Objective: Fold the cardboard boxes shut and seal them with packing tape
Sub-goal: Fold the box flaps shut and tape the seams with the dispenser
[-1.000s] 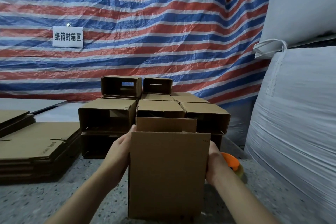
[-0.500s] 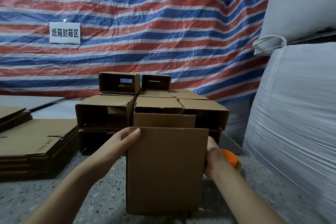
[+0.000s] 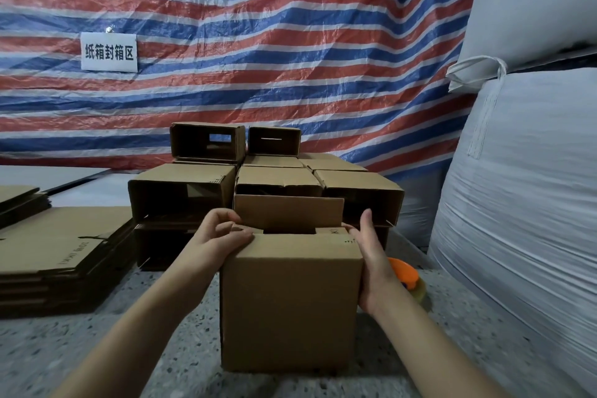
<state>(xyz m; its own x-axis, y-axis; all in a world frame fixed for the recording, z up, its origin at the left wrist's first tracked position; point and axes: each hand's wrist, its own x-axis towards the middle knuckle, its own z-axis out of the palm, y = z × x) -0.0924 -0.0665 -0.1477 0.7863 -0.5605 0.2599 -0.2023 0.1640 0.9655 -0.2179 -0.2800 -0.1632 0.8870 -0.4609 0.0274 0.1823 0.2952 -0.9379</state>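
**Cardboard box at centre frame, both hands up at its top edge**

Head view: cardboard box (image 3: 290, 304) stands upright on the speckled floor (image 3: 106, 355), lower centre of the frame. Its near flap and two side flaps are folded in, the far flap (image 3: 287, 213) is sticking straight up, and a dark gap shows in the middle of the top.

Left hand (image 3: 219, 236) has curled fingers over the top left corner, gripping the side flap and pressing it down. Right hand (image 3: 371, 255) lies flat along the box's right wall, with its fingertips hooked over the right flap's edge, grasping that corner.

Room-wise it's tight at the back: the stack of open boxes (image 3: 258, 184) sits right behind the raised flap. Flat cardboard sheets (image 3: 58, 249) are piled at left, with a strip of bare floor between them and the box. An orange tape dispenser (image 3: 407, 278) peeks out just behind the right wrist, and big white sacks (image 3: 523, 203) close off the right edge. A striped tarp (image 3: 290, 42) with a white sign (image 3: 109, 52) fills the upper frame.
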